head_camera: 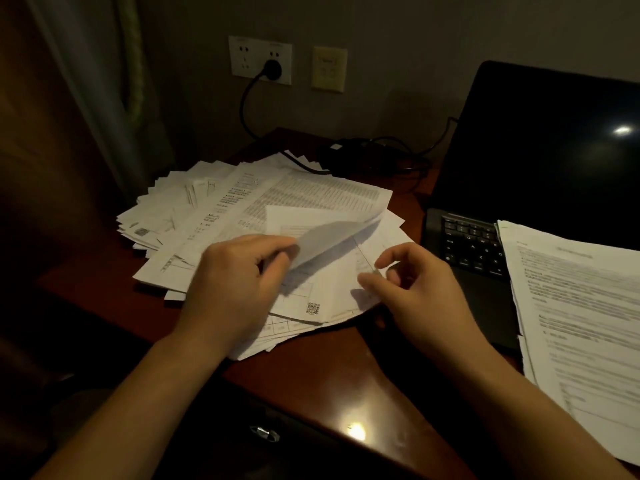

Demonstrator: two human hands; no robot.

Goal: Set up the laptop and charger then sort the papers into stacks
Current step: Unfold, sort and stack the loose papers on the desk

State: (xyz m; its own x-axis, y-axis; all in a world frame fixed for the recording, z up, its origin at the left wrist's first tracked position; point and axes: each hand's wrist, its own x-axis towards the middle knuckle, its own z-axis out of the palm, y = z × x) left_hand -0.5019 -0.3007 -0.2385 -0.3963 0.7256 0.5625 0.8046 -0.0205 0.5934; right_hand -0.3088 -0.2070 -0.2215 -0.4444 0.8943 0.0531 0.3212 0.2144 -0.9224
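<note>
A loose, fanned pile of printed papers covers the left half of the dark wooden desk. My left hand pinches the near corner of a table-printed sheet and curls it up off the pile. My right hand pinches the right edge of the sheet with a QR code lying under it. An open black laptop stands at the right, screen dark. A neater stack of papers lies over the right part of its keyboard. The charger plug sits in the wall socket.
The charger's black cable and brick lie on the desk behind the pile, running to the laptop. A cream wall switch is right of the socket. A curtain hangs at the left. The desk's front edge runs diagonally below my arms.
</note>
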